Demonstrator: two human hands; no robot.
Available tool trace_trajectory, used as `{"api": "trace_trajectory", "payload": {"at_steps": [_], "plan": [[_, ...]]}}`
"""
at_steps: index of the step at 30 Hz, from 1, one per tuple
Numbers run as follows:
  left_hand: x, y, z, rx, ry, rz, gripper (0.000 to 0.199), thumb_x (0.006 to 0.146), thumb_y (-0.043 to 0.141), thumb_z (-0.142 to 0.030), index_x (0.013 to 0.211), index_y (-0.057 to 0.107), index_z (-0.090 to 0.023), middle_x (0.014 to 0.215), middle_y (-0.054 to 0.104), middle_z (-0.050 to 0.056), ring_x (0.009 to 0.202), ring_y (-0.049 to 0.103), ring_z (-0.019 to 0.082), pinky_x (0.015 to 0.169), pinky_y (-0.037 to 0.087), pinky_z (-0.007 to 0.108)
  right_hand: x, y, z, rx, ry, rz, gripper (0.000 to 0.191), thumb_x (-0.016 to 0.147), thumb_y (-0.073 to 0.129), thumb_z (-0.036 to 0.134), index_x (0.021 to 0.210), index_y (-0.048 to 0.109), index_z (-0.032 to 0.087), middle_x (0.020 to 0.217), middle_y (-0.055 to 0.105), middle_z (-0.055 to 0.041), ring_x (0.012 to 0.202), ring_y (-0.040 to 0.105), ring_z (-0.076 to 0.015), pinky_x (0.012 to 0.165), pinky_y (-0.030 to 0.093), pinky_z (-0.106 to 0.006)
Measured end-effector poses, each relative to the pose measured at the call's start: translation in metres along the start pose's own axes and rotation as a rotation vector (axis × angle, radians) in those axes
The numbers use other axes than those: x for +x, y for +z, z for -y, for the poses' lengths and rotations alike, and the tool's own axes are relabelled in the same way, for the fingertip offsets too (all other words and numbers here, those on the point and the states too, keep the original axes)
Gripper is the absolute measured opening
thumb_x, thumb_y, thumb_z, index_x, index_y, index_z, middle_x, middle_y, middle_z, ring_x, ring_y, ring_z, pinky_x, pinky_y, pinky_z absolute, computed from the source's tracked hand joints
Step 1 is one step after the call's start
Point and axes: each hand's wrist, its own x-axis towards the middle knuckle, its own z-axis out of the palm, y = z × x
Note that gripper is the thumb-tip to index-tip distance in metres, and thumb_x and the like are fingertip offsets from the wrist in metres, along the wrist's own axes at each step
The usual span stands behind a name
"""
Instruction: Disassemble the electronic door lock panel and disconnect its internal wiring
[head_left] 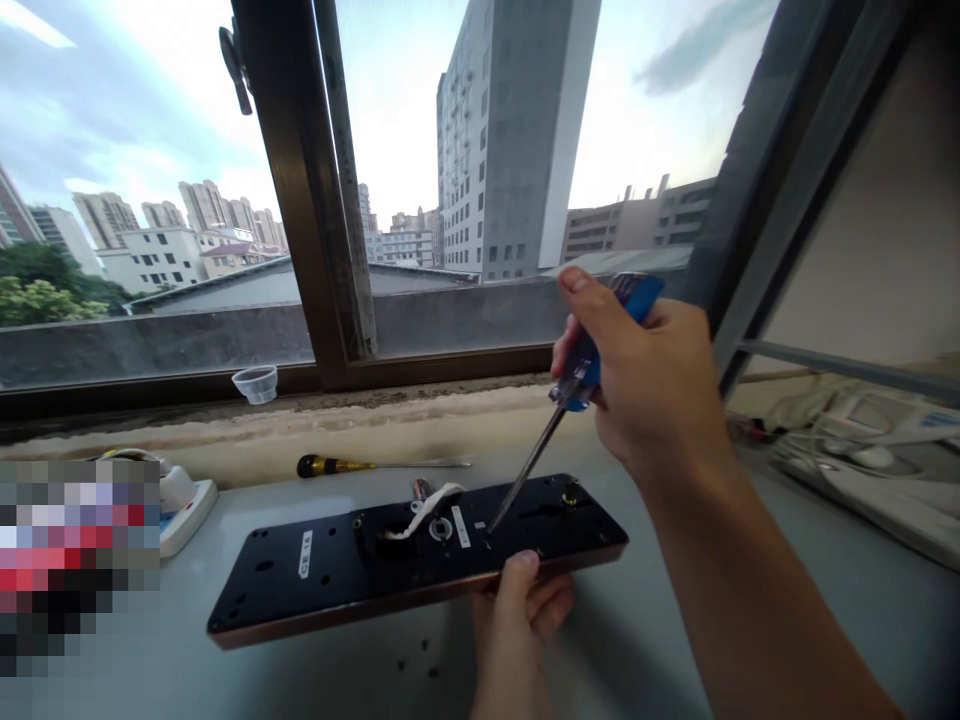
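My right hand [652, 380] is wrapped round the blue and clear handle of a screwdriver [536, 455]. The shaft slants down to the left, its tip at the back of a long black door lock panel [345, 575] with a copper-coloured edge. Whether the tip sits in a screw, I cannot make out. My left hand [517, 610] grips the panel's near edge, thumb on the rim and fingers underneath. A white cable [431, 505] comes out of the panel beside a round metal fitting [440, 530]. The panel is tilted toward me.
Behind the panel lies a yellow and black screwdriver [337, 465]. Several small dark screws [424, 646] are on the table in front. A clear plastic cup [256, 383] stands on the window ledge, a white power strip [187, 515] at left. White devices with cables [862, 430] are at right.
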Motion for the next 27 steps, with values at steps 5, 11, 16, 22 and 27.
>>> {"api": "trace_trajectory", "payload": {"at_steps": [5,11,16,22,27], "plan": [[-0.0036,0.0004,-0.0002,-0.013,0.007,-0.018,0.026,0.07,0.058,-0.021,0.093,0.052,-0.01,0.074,0.068,0.01,0.067,0.066,0.021,0.069,0.052,0.031,-0.0017,-0.0003,0.0051,-0.002,0.004,0.003,0.038,0.072,0.064,0.044,0.051,0.048,0.016,0.041,0.046,0.0017,0.033,0.041,-0.0085,0.025,0.026,-0.016],[-0.0079,0.0008,-0.0011,-0.02,0.043,0.02,0.028,0.068,0.06,-0.024,0.092,0.053,-0.011,0.075,0.068,0.01,0.069,0.066,0.021,0.07,0.051,0.031,-0.0011,-0.0001,0.0023,-0.008,-0.019,0.0,0.04,0.07,0.064,0.047,0.051,0.049,0.016,0.041,0.046,0.0016,0.033,0.042,-0.0088,0.025,0.027,-0.016],[-0.0062,0.0012,-0.0014,-0.014,0.016,0.001,0.029,0.069,0.059,-0.022,0.095,0.05,-0.011,0.076,0.068,0.01,0.067,0.066,0.021,0.069,0.052,0.031,0.0003,-0.001,0.0008,-0.012,-0.036,-0.009,0.04,0.072,0.064,0.045,0.049,0.048,0.016,0.04,0.046,0.0021,0.033,0.041,-0.0088,0.025,0.028,-0.016],[-0.0069,-0.0013,0.0002,-0.023,0.031,0.028,0.03,0.069,0.06,-0.024,0.094,0.051,-0.012,0.08,0.067,0.01,0.07,0.066,0.021,0.072,0.051,0.032,-0.0019,0.0004,0.0048,0.023,0.007,0.0,0.04,0.069,0.067,0.045,0.048,0.049,0.016,0.041,0.045,0.0013,0.035,0.043,-0.0089,0.028,0.03,-0.017],[-0.0083,-0.0004,-0.0015,-0.013,0.033,0.037,0.03,0.07,0.059,-0.024,0.096,0.051,-0.01,0.078,0.068,0.01,0.072,0.066,0.021,0.072,0.051,0.031,-0.0018,0.0014,0.0035,0.014,-0.014,-0.012,0.043,0.066,0.068,0.048,0.047,0.048,0.015,0.041,0.044,0.0015,0.035,0.042,-0.0085,0.027,0.029,-0.017]]}}
